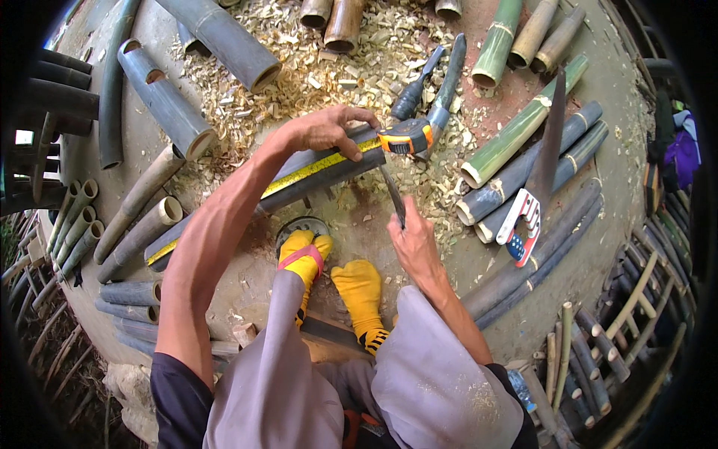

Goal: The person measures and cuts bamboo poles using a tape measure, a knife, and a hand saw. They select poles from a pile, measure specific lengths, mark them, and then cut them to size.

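A dark bamboo tube (pixel 329 176) lies slantwise in front of me, its right end near the middle of the view. Along it runs the yellow blade (pixel 308 172) of a tape measure (pixel 406 138), whose orange and black case sits at the tube's right end. My left hand (pixel 329 131) grips the tube near that end, thumb pressed on the yellow blade and fingers over the far side. In my right hand (pixel 413 238) is a knife (pixel 393 196), fist closed on its handle, blade pointing up toward the tube's end.
Wood shavings (pixel 299 82) cover the ground ahead. A handsaw (pixel 535 179) lies on bamboo poles at the right, near a green bamboo piece (pixel 523 123). Beyond the tape case are two long-handled tools, one a dark chisel-like tool (pixel 410 97). Cut bamboo tubes (pixel 168 105) lie left. My yellow-socked feet (pixel 357 288) are below.
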`<action>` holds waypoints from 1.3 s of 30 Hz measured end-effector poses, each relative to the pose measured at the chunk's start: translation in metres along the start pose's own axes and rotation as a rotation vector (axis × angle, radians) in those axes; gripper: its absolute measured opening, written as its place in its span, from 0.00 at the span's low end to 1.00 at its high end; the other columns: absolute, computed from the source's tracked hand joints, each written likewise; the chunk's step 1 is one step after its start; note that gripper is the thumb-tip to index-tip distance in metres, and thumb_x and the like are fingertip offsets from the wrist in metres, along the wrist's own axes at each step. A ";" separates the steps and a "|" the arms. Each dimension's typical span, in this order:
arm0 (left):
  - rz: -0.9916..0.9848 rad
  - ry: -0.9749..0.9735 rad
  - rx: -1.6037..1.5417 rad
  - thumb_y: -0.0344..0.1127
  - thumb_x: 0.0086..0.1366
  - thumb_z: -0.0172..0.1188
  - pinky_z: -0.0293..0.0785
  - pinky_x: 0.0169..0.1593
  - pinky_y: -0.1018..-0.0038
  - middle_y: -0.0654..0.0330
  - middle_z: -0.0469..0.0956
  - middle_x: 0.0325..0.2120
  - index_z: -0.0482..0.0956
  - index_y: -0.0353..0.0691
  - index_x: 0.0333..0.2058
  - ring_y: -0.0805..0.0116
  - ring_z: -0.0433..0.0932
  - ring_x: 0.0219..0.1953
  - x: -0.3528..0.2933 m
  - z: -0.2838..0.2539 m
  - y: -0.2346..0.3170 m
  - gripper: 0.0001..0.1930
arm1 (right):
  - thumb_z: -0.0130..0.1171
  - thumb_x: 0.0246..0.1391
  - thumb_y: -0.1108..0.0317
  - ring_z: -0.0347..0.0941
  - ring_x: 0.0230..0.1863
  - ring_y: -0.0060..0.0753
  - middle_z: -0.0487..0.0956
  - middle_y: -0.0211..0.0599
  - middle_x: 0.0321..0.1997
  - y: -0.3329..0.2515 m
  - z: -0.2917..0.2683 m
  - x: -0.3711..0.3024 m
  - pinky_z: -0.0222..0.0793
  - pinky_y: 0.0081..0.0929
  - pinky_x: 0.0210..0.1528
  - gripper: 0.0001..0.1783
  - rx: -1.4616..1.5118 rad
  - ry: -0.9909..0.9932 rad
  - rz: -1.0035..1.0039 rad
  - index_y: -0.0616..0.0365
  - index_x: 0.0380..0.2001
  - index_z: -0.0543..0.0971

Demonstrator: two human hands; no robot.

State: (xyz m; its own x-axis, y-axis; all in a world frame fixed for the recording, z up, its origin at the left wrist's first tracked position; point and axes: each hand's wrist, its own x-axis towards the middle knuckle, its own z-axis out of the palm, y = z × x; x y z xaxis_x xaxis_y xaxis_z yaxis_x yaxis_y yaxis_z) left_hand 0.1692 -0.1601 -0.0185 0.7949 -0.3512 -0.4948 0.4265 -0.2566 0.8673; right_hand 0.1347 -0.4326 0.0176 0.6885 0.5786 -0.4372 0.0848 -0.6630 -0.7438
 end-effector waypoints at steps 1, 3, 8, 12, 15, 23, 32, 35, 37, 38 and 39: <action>-0.010 0.019 0.018 0.33 0.44 0.69 0.66 0.51 0.67 0.61 0.76 0.43 0.73 0.43 0.50 0.67 0.71 0.44 -0.001 0.000 0.002 0.30 | 0.50 0.56 0.73 0.76 0.22 0.48 0.75 0.51 0.20 0.005 -0.004 -0.009 0.70 0.44 0.25 0.15 -0.003 -0.078 0.090 0.66 0.46 0.66; 0.056 0.034 0.018 0.33 0.44 0.70 0.65 0.52 0.67 0.61 0.76 0.43 0.73 0.43 0.51 0.68 0.70 0.45 0.000 0.000 -0.005 0.31 | 0.49 0.58 0.71 0.75 0.19 0.39 0.75 0.45 0.19 0.034 0.006 -0.034 0.70 0.40 0.23 0.16 -0.016 0.115 0.003 0.67 0.48 0.65; 0.075 0.060 -0.082 0.32 0.44 0.68 0.54 0.66 0.58 0.58 0.70 0.54 0.70 0.48 0.55 0.61 0.65 0.58 -0.004 0.004 -0.004 0.35 | 0.48 0.60 0.68 0.74 0.19 0.31 0.74 0.39 0.18 0.015 -0.015 -0.028 0.69 0.33 0.23 0.21 0.207 0.375 0.107 0.67 0.54 0.61; 0.098 0.120 -0.100 0.31 0.44 0.67 0.49 0.68 0.55 0.57 0.65 0.58 0.67 0.50 0.58 0.58 0.60 0.63 -0.008 0.009 0.000 0.38 | 0.51 0.51 0.73 0.75 0.36 0.45 0.75 0.55 0.40 0.034 -0.042 0.023 0.70 0.39 0.41 0.37 0.043 0.550 0.049 0.68 0.63 0.52; 0.101 0.120 -0.128 0.30 0.44 0.66 0.47 0.69 0.53 0.57 0.62 0.61 0.65 0.50 0.59 0.57 0.55 0.66 -0.009 0.011 -0.001 0.39 | 0.55 0.46 0.73 0.71 0.45 0.52 0.69 0.62 0.53 0.040 -0.056 0.062 0.64 0.42 0.52 0.45 -0.102 0.577 -0.012 0.67 0.66 0.48; 0.106 0.103 -0.122 0.32 0.46 0.67 0.46 0.69 0.55 0.58 0.61 0.62 0.66 0.49 0.59 0.55 0.53 0.67 -0.008 0.011 -0.007 0.38 | 0.59 0.46 0.67 0.69 0.44 0.59 0.73 0.65 0.45 0.067 -0.062 0.134 0.64 0.45 0.51 0.43 -0.280 0.593 -0.006 0.69 0.64 0.55; 0.101 0.115 -0.106 0.34 0.47 0.67 0.47 0.69 0.55 0.55 0.62 0.61 0.67 0.47 0.58 0.53 0.55 0.66 -0.012 0.012 -0.005 0.36 | 0.59 0.48 0.70 0.67 0.50 0.63 0.70 0.72 0.49 0.085 -0.067 0.169 0.60 0.47 0.57 0.41 -0.285 0.603 0.113 0.70 0.63 0.54; 0.103 0.123 -0.096 0.33 0.47 0.67 0.47 0.69 0.56 0.55 0.62 0.60 0.67 0.47 0.58 0.51 0.55 0.66 -0.011 0.011 -0.006 0.36 | 0.59 0.48 0.71 0.66 0.53 0.65 0.67 0.74 0.52 0.083 -0.070 0.174 0.59 0.48 0.60 0.40 -0.299 0.584 0.156 0.71 0.63 0.54; 0.090 0.126 -0.103 0.33 0.47 0.67 0.47 0.69 0.56 0.55 0.63 0.60 0.67 0.46 0.58 0.51 0.55 0.65 -0.012 0.011 -0.005 0.36 | 0.59 0.48 0.71 0.65 0.55 0.67 0.67 0.74 0.52 0.082 -0.071 0.174 0.58 0.48 0.61 0.40 -0.314 0.575 0.182 0.72 0.62 0.55; 0.084 0.127 -0.106 0.33 0.47 0.67 0.47 0.69 0.56 0.55 0.63 0.60 0.67 0.46 0.58 0.51 0.56 0.65 -0.013 0.012 -0.003 0.36 | 0.59 0.48 0.71 0.64 0.55 0.67 0.67 0.74 0.52 0.081 -0.070 0.174 0.57 0.48 0.62 0.40 -0.320 0.577 0.187 0.72 0.62 0.55; 0.079 0.129 -0.110 0.33 0.47 0.67 0.47 0.69 0.56 0.55 0.63 0.60 0.67 0.46 0.58 0.51 0.56 0.65 -0.014 0.012 -0.002 0.36 | 0.58 0.48 0.71 0.63 0.56 0.68 0.67 0.74 0.52 0.080 -0.070 0.173 0.57 0.48 0.62 0.40 -0.325 0.580 0.192 0.72 0.62 0.55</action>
State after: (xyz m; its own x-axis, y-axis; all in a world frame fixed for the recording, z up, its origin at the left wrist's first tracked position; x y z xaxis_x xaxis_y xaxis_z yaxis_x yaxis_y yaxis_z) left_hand 0.1525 -0.1654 -0.0140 0.8734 -0.2465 -0.4199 0.3995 -0.1303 0.9074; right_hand 0.3109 -0.4185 -0.0827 0.9791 0.1497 -0.1379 0.0723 -0.8892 -0.4518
